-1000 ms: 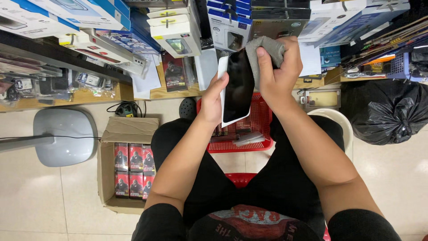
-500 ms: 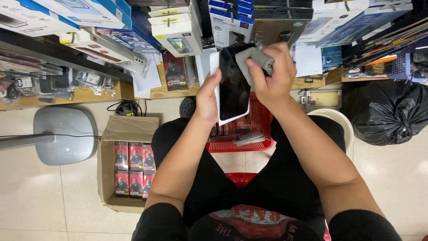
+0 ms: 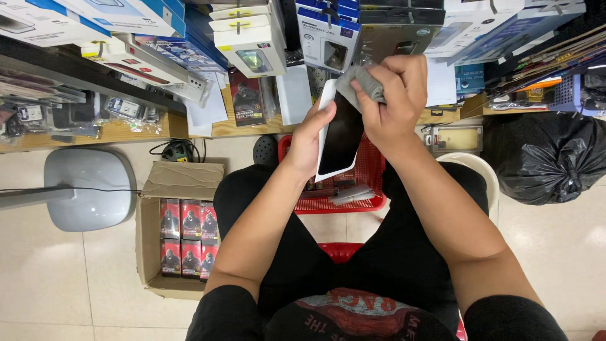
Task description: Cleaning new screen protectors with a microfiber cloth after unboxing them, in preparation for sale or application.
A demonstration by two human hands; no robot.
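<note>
— Two hands up over the lap. Left hand (image 3: 307,140)?
— Wrapped around the left edge of a phone (image 3: 341,136), gripping it upright with the dark screen facing up at the camera.
— And the right hand (image 3: 392,101)?
— Closed on a small grey cloth (image 3: 361,81), pressing it against the top corner of the phone.
— Just below the phone?
— Red plastic basket (image 3: 366,183) on the floor between the knees, a few small flat items inside.
— Further left?
— Open cardboard box (image 3: 180,183) on the tiled floor, filled with rows of small red and black packs (image 3: 184,238); beside it a grey lamp base (image 3: 88,188).
— Right side?
— Black rubbish bag (image 3: 548,158), tied shut.
— Ahead?
— Wooden shelf (image 3: 113,132) crowded with boxed accessories.
</note>
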